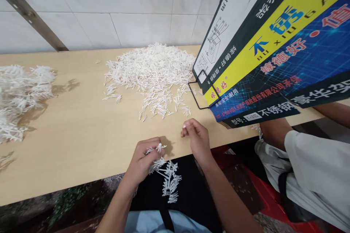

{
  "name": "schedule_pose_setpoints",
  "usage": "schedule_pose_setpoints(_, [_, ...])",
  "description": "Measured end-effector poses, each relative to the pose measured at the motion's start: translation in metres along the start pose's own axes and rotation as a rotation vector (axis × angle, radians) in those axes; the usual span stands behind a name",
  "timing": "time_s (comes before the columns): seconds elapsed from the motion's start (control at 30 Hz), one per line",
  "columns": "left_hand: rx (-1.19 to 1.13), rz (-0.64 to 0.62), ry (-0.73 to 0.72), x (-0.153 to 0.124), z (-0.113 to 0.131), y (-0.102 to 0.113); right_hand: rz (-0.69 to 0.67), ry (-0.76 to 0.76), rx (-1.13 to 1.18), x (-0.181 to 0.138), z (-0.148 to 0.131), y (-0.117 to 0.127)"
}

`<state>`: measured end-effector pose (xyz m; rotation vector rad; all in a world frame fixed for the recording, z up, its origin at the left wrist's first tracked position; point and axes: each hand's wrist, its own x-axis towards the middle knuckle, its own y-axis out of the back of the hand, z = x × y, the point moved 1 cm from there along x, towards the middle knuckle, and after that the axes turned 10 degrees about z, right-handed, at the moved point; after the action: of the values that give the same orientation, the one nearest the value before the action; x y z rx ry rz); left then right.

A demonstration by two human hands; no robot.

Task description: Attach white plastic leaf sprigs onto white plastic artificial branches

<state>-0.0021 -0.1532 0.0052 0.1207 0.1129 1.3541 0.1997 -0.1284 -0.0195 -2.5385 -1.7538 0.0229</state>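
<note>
My left hand (142, 160) is closed around a white plastic branching strip (168, 178) that hangs down past the front edge of the pale wooden table (76, 131). My right hand (195, 136) hovers just right of it at the table edge, fingers pinched together; whether a small white piece sits in the pinch I cannot make out. A large heap of small loose white plastic pieces (153, 71) lies on the table beyond both hands.
A pile of white branching strips (19, 94) lies at the table's left end. A big printed cardboard box (273, 47) leans over the table's right side, with a black wire stand (198, 94) beside it. Another person's arm and white sleeve (311, 160) are at right.
</note>
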Motion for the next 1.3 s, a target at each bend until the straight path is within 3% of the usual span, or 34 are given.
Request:
schedule_pose_setpoints(0.1, [0.082,0.007,-0.033,0.001,0.002,-0.007,-0.140,0.192,-0.270,-0.011,-0.010,-0.009])
schedule_pose_setpoints(0.27, [0.158,-0.013,-0.079,0.000,0.000,-0.016,-0.439,0.442,-0.288,-0.016,-0.028,0.000])
schedule_pose_setpoints(0.4, [0.187,-0.020,-0.127,0.000,-0.004,-0.018,-0.545,0.422,-0.200,-0.013,-0.024,0.003])
schedule_pose_setpoints(0.57, [0.257,-0.033,-0.191,-0.001,-0.001,-0.021,-0.398,0.260,-0.198,-0.013,-0.013,0.002])
schedule_pose_setpoints(0.73, [0.223,-0.090,-0.198,-0.004,-0.002,-0.013,0.016,-0.011,0.260,0.001,0.000,0.003])
schedule_pose_setpoints(0.83, [0.157,0.010,-0.117,-0.001,-0.003,-0.010,0.091,0.003,0.096,0.000,0.001,-0.004])
schedule_pose_setpoints(0.97, [0.152,0.134,-0.008,0.007,-0.004,-0.014,-0.098,0.259,-0.278,-0.010,-0.010,-0.009])
schedule_pose_setpoints(1.13, [0.222,0.220,-0.070,0.010,-0.007,-0.019,-0.472,0.384,-0.270,-0.017,-0.020,-0.005])
schedule_pose_setpoints(1.3, [0.234,0.187,-0.095,0.005,-0.010,-0.018,-0.505,0.387,-0.365,-0.016,-0.020,-0.009])
